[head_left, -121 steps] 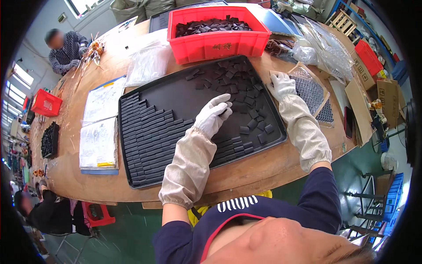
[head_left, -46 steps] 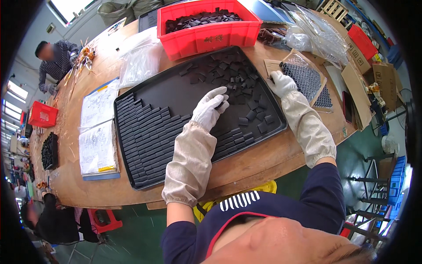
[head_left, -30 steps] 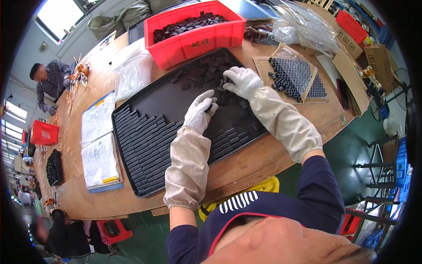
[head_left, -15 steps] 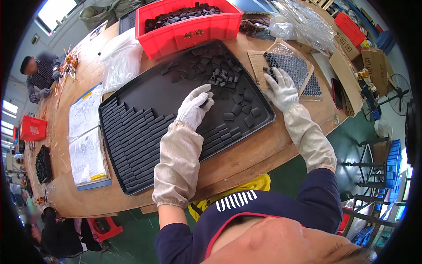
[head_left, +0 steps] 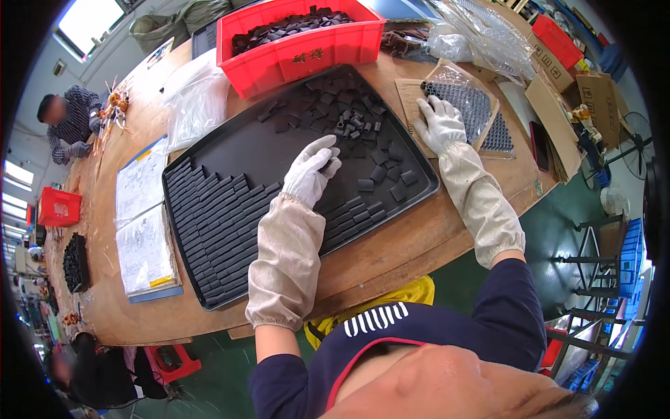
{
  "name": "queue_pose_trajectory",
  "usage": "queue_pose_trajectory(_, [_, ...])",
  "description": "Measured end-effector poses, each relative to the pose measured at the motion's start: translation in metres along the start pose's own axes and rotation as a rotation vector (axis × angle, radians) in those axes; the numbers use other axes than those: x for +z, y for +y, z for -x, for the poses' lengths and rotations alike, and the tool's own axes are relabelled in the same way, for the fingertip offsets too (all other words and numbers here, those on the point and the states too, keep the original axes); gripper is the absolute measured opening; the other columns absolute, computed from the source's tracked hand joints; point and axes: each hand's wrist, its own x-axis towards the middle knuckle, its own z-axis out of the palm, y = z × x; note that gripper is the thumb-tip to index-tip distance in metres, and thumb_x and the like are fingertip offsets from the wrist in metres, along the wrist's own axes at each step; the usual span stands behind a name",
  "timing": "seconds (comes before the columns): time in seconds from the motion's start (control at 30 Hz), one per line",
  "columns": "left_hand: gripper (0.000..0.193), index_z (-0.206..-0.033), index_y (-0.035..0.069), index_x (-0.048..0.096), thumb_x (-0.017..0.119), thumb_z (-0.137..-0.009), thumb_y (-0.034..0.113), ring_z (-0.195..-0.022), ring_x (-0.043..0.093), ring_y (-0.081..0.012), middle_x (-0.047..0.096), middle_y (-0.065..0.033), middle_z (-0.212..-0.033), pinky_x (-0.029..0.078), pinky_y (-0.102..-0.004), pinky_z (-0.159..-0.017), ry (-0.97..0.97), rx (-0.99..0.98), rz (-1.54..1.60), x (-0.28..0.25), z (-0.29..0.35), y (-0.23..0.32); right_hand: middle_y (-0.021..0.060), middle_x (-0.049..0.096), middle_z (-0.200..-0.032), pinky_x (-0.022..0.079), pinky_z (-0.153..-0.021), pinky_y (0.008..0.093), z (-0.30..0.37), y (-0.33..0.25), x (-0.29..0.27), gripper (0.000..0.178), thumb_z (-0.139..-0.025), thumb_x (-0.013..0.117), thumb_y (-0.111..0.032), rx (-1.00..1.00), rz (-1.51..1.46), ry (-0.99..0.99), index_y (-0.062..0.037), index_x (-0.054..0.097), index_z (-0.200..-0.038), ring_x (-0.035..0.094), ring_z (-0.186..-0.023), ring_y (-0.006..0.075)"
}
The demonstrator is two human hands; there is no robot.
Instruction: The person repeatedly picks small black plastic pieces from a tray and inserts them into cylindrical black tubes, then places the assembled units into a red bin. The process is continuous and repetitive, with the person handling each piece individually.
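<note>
My left hand point(head_left: 310, 171), in a white glove, is above the middle of a large black tray point(head_left: 258, 150). Its fingers are closed on a small black tube point(head_left: 325, 166). Neat rows of black tubes point(head_left: 222, 234) fill the tray's near left part. Loose black pieces point(head_left: 380, 172) lie scattered at its right, with short upright-looking tubes point(head_left: 354, 126) heaped above them. My right hand point(head_left: 442, 126), gloved too, rests beyond the tray's right edge with fingers stretched out, by a sheet of round black cells point(head_left: 457, 98). What lies under its palm is hidden.
A red bin point(head_left: 300, 52) of black pieces stands behind the tray. Left of it are clear plastic bags point(head_left: 199, 98) and an open document folder point(head_left: 145, 234). Cardboard point(head_left: 551, 112) leans at the right. A person point(head_left: 70, 119) sits across the table's far left.
My right hand has shifted slightly, and the black piece seen at its fingertips no longer shows. My left hand stays almost in place with the tube. The whole view has moved a little.
</note>
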Motion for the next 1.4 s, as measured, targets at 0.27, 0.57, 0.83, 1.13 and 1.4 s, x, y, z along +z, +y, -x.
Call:
queue_pose_trajectory(0.27, [0.034, -0.132, 0.003, 0.059, 0.06, -0.099, 0.01, -0.087, 0.062, -0.0155, 0.061, -0.0111, -0.112, 0.055, -0.0247, -0.078, -0.026, -0.006, 0.028, -0.008, -0.005, -0.002, 0.0044, 0.06, -0.116, 0.044, -0.089, 0.0502, -0.003, -0.014, -0.004, 0.03, -0.089, 0.065, -0.038, -0.001, -0.016, -0.043, -0.0229, 0.064, -0.115, 0.056, -0.106, 0.0316])
queue_pose_trajectory(0.57, [0.035, -0.133, 0.0, 0.057, 0.059, -0.099, 0.009, -0.098, 0.061, -0.0164, 0.061, -0.0131, -0.118, 0.055, -0.0279, -0.084, -0.061, 0.048, 0.076, -0.008, -0.002, -0.003, 0.0037, 0.062, -0.105, 0.046, -0.084, 0.0482, -0.003, -0.014, -0.002, 0.026, -0.089, 0.065, -0.037, -0.073, -0.022, 0.037, -0.0204, 0.065, -0.109, 0.059, -0.102, 0.0299])
queue_pose_trajectory(0.83, [0.03, -0.128, 0.002, 0.061, 0.059, -0.098, 0.007, -0.103, 0.059, -0.017, 0.062, -0.0089, -0.115, 0.056, -0.0301, -0.087, -0.067, 0.02, 0.104, -0.007, -0.006, -0.005, 0.0084, 0.062, -0.1, 0.049, -0.079, 0.0499, -0.015, -0.009, 0.0, 0.029, -0.089, 0.065, -0.04, -0.04, 0.056, -0.059, -0.017, 0.062, -0.107, 0.062, -0.097, 0.0324])
queue_pose_trajectory(1.13, [0.03, -0.127, 0.002, 0.061, 0.059, -0.098, 0.006, -0.106, 0.059, -0.0178, 0.061, -0.0081, -0.119, 0.056, -0.0299, -0.088, -0.101, 0.048, 0.154, -0.01, -0.009, -0.008, 0.012, 0.062, -0.095, 0.052, -0.069, 0.0501, -0.013, -0.008, 0.006, 0.024, -0.093, 0.063, -0.038, -0.052, 0.063, -0.072, -0.0145, 0.063, -0.1, 0.065, -0.083, 0.0343])
queue_pose_trajectory(1.4, [0.03, -0.129, 0.001, 0.06, 0.058, -0.099, 0.006, -0.107, 0.058, -0.018, 0.06, -0.0083, -0.122, 0.056, -0.0302, -0.087, -0.06, 0.052, 0.096, -0.006, -0.006, -0.005, 0.0182, 0.062, -0.092, 0.054, -0.066, 0.0508, -0.017, -0.007, 0.016, 0.026, -0.094, 0.063, -0.035, -0.01, -0.054, -0.138, -0.0131, 0.057, -0.106, 0.068, -0.073, 0.0389])
